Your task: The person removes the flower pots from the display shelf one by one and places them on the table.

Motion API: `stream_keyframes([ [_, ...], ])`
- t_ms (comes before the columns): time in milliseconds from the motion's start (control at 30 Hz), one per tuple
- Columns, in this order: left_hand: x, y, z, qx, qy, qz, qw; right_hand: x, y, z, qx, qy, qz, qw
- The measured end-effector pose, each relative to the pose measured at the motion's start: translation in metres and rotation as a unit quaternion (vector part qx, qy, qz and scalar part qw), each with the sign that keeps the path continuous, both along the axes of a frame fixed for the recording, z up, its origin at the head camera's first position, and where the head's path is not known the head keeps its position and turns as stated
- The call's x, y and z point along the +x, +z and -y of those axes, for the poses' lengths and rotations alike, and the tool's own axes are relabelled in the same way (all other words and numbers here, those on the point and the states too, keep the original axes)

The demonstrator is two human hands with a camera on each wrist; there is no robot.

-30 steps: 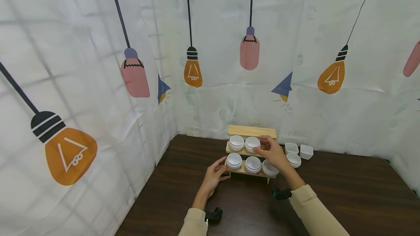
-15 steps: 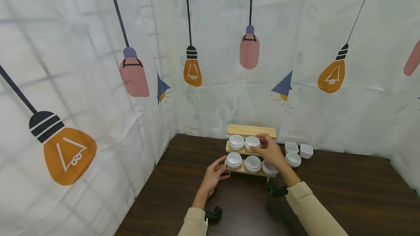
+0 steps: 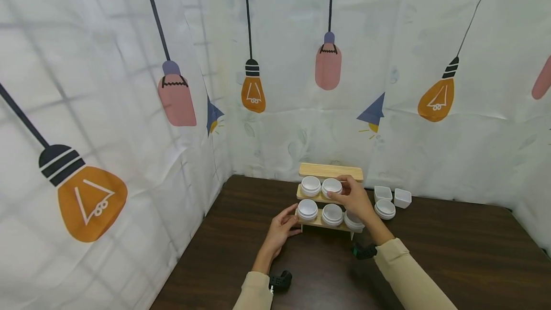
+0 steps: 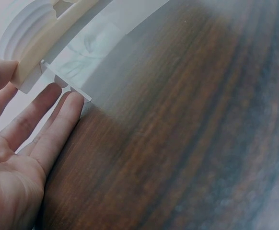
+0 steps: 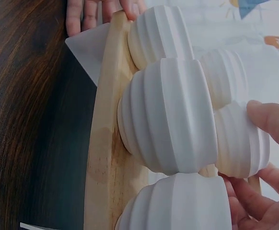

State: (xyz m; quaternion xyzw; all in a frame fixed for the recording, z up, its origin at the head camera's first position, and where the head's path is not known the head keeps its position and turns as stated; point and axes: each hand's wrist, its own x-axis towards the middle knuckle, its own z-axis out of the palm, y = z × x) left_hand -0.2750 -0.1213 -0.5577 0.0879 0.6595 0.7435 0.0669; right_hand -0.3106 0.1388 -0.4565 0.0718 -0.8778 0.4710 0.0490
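A three-shelf wooden rack [image 3: 330,171] stands at the back of the dark table [image 3: 430,252]. Its top shelf is bare. The middle shelf carries two white ribbed bowls, the lower one three. My right hand [image 3: 343,188] pinches the right bowl [image 3: 331,186] on the middle shelf; in the right wrist view the thumb [image 5: 273,120] and fingers bracket that bowl [image 5: 240,143]. My left hand [image 3: 292,215] rests at the rack's left end beside the lower left bowl [image 3: 307,209]. Its straight fingers [image 4: 58,122] touch the rack's leg [image 4: 65,81].
Right of the rack sit two square white dishes [image 3: 382,193] [image 3: 402,198] and a short stack of round bowls [image 3: 385,209]. Curtains printed with light bulbs close off the back and left. Bare tabletop stretches to the right and toward me.
My right hand has drawn slightly left and back, onto the middle shelf's right bowl. The left hand and the rack have stayed put.
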Motion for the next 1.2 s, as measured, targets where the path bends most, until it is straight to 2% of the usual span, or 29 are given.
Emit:
stream_keyframes([
  [800,0.0007,0.0012,-0.0003,-0.004,-0.002,0.002,1.0,-0.0009,-0.0006,-0.0038,0.011,0.007,0.015,1.0],
  [1200,0.0017,0.0015,-0.0002,-0.005,0.001,0.002,1.0,0.0,-0.0019,-0.0064,-0.004,0.02,-0.001,1.0],
])
